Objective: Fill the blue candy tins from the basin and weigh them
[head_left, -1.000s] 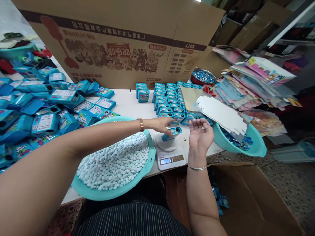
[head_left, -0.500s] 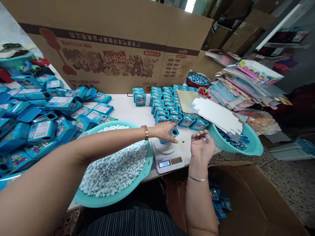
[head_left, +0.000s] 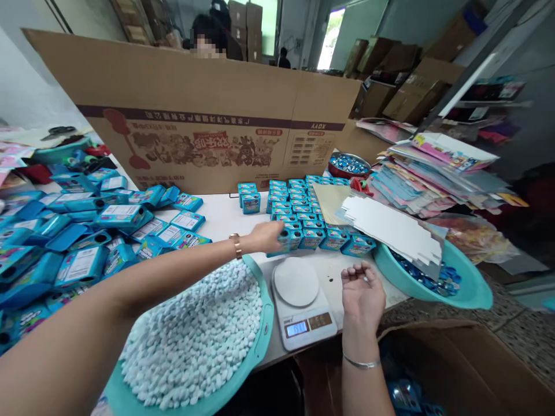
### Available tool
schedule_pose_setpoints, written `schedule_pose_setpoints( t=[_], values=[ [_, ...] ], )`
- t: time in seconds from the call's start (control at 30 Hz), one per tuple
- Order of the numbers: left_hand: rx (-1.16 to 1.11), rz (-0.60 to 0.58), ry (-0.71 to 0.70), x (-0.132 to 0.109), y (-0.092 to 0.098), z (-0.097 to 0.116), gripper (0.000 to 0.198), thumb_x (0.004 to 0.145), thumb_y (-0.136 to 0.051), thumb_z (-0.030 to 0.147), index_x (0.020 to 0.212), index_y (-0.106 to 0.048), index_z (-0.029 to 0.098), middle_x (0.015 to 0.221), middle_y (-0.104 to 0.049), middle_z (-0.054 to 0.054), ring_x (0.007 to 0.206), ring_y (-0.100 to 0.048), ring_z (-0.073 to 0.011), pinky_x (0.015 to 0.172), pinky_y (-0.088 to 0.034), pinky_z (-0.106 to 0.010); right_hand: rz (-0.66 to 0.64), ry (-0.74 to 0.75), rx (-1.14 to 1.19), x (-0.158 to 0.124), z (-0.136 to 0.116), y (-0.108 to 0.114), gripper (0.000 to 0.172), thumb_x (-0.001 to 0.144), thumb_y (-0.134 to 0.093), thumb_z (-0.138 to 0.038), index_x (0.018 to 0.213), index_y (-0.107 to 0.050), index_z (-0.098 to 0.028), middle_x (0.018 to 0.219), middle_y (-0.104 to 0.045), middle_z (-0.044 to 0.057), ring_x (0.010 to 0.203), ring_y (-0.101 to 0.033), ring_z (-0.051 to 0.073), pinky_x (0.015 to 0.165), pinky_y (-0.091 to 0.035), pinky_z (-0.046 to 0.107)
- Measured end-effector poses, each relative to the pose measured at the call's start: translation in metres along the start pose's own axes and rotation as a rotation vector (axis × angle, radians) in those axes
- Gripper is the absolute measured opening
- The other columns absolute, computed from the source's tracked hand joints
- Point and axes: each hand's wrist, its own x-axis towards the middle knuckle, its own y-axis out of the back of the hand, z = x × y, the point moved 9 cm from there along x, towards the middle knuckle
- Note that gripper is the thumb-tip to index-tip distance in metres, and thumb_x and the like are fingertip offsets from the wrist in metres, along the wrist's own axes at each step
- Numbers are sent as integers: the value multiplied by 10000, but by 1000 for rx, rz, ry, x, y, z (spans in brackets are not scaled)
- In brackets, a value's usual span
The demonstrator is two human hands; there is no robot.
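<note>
My left hand (head_left: 267, 236) reaches forward over the table and grips a small blue box (head_left: 281, 241) at the front of several rows of like blue boxes (head_left: 299, 199). The white scale (head_left: 299, 300) stands with its round pan bare, its display lit. My right hand (head_left: 362, 292) hovers palm up to the right of the scale, fingers loosely curled, with nothing visible in it. A teal basin of pale candies (head_left: 191, 346) sits under my left forearm.
A heap of flat blue boxes (head_left: 78, 231) covers the table's left side. A big cardboard carton (head_left: 195, 115) stands behind, a person beyond it. A teal basin (head_left: 468, 283) under white card sheets (head_left: 390, 228) sits right, beside paper stacks (head_left: 433, 167). An open carton (head_left: 455, 370) lies below.
My left hand lifted the small blue box off the scale pan and carried it forward to the rows of boxes. My right hand stayed beside the scale. The view tilted up.
</note>
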Motion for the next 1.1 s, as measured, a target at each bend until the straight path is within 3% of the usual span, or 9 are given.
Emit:
schedule_pose_setpoints(
  t=[0.13,0.23,0.4,0.53,0.63,0.8,0.9,0.97,1.1],
  values=[
    [73,38,137,20,12,-66,296,811,-605,247,1099,-600,177,1171,-646,-152,1027,-652,-310,776,-525,-358,-2,-20,-25,1,15,9,158,704,-685,-270,817,-606,-191,730,-571,-46,614,-573,83,598,-538,219],
    [110,77,201,37,13,-99,303,864,-617,250,1153,-595,161,1248,-595,-160,1113,-604,-292,856,-528,-383,-14,-21,-75,4,28,16,166,719,-692,-310,821,-613,-206,724,-573,-40,602,-577,104,573,-543,247],
    [122,188,203,61,17,-116,451,905,-636,300,1318,-516,162,1355,-530,-157,1262,-502,-308,1015,-472,-474,-65,10,-138,11,41,21,124,730,-681,-305,814,-635,-227,719,-593,-27,592,-581,122,544,-546,266],
    [117,330,244,54,50,-130,797,846,-668,247,1511,-242,136,1539,-332,-216,1440,-296,-327,1170,-306,-411,-78,-15,-167,9,44,13,108,721,-682,-300,798,-659,-229,721,-597,-14,591,-576,132,522,-534,276],
    [113,384,374,25,88,-171,801,911,-586,348,1529,-141,98,1568,-253,-229,1456,-253,-323,1178,-275,-395,-104,-83,-191,-7,50,-6,131,694,-705,-307,785,-666,-221,721,-590,-20,601,-565,117,541,-520,251],
    [95,223,556,-68,122,-264,664,844,-661,394,1409,-425,138,1438,-468,-190,1324,-458,-325,1076,-404,-369,-483,-81,-582,-72,83,-75,237,768,-708,-414,917,-702,-229,804,-660,10,705,-611,156,688,-541,303],
    [77,75,562,-132,104,-286,598,776,-708,376,1320,-544,188,1328,-600,-135,1233,-554,-313,1037,-439,-356,-953,63,-979,-134,118,-121,318,865,-614,-446,1084,-715,-238,1048,-708,85,1007,-645,257,945,-513,446],
    [65,0,533,-167,78,-286,595,736,-730,348,1293,-573,209,1288,-640,-119,1210,-580,-311,1009,-457,-342,-1250,221,-1199,-173,140,-141,409,897,-563,-416,1252,-666,-241,1272,-652,126,1237,-553,308,1098,-403,529],
    [37,-53,526,-210,15,-278,790,678,-771,352,1398,-477,214,1337,-620,-162,1234,-580,-350,973,-481,-368,-1474,355,-1633,-207,170,-152,655,904,-562,-461,1508,-438,-238,1545,-423,176,1427,-362,371,1150,-299,599]
  ],
)
